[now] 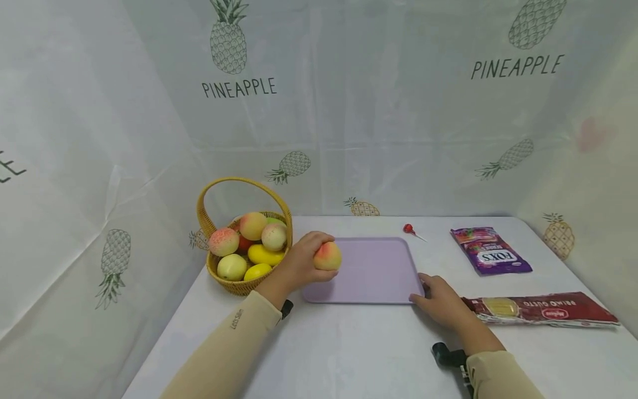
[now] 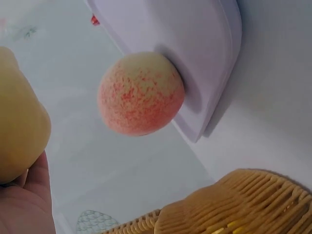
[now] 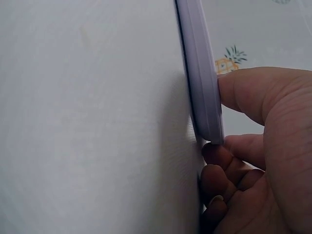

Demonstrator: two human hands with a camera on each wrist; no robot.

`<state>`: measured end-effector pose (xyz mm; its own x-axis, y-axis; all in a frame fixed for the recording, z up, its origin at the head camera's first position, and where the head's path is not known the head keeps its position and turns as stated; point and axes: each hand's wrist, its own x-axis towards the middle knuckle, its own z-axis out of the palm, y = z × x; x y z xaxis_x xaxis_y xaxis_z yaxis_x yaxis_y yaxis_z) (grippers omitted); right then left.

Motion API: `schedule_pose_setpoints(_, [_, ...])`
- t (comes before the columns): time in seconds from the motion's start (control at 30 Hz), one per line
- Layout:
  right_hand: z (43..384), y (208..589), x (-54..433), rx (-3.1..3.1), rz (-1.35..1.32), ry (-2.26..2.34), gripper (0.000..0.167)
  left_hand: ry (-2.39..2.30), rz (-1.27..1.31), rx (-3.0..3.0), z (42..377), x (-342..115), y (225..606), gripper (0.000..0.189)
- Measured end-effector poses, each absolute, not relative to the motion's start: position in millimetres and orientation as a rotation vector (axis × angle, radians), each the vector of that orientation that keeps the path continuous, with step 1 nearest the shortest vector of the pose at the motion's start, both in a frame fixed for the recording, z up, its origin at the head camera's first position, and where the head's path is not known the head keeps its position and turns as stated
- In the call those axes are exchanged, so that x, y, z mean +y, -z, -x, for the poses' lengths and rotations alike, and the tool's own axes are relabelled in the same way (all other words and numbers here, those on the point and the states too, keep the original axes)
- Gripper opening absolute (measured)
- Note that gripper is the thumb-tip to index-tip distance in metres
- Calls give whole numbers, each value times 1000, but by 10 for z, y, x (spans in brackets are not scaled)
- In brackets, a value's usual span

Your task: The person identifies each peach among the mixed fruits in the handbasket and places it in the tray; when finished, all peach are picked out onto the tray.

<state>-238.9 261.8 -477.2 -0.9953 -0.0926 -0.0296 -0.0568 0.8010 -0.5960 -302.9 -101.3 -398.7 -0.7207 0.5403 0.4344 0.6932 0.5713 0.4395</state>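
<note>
The left hand [image 1: 305,260] is closed around a yellow peach [image 1: 330,256], with the fingers over the top and the thumb underneath, and holds it over the left end of the purple tray [image 1: 374,271]. The peach is round, so it has no long way; its red side faces back toward the palm. The tray's long way runs from side to side, from the left hand to the right hand [image 1: 441,302], which pinches the near right corner with its thumb on the rim and fingertips under it. Both arms reach forward in tan sleeves [image 1: 224,346]. Just left of the left hand is the basket [image 1: 240,288] of fruit. A speckled peach [image 2: 141,92] sits by the tray's far left corner, clear of the fingers; the left hand hides it in the head view. In the left wrist view, the held peach is cut off and most of the hand is out of sight.
</note>
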Motion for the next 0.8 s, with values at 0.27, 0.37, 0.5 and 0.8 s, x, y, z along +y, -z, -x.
schedule_pose_setpoints(0.27, [2394,4764,2611,2915,110,976,81,863,1060,-2548,3060,-928,4020,69])
schedule_pose_setpoints(0.37, [2395,4764,2610,2914,108,973,80,864,1072,-2549,3075,-895,4042,69])
schedule_pose_setpoints(0.5, [2396,4767,2608,2918,112,971,80,856,1076,-2552,3094,-859,4065,69])
schedule_pose_setpoints(0.8, [2392,4778,2616,2930,127,979,80,850,1107,-2532,3145,-785,4085,69])
